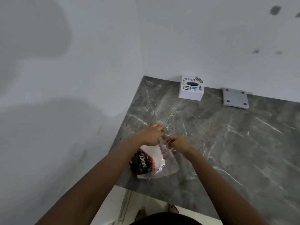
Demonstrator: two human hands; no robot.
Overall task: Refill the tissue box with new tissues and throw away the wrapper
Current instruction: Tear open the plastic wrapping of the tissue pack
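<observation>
Two hands (164,138) apparently pinching crinkly clear wrapper (164,150) over marbled countertop (227,143).

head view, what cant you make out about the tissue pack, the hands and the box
- Tissue pack: in the head view, its top end is hidden behind both hands; whether the wrapper is torn open yet cannot be told.
- Left hand and right hand: fingers curl away from the camera, so the exact grip is hidden.
- Tissue box: the dark slot shows nothing inside; the small stickers are mostly too small to read.
</observation>
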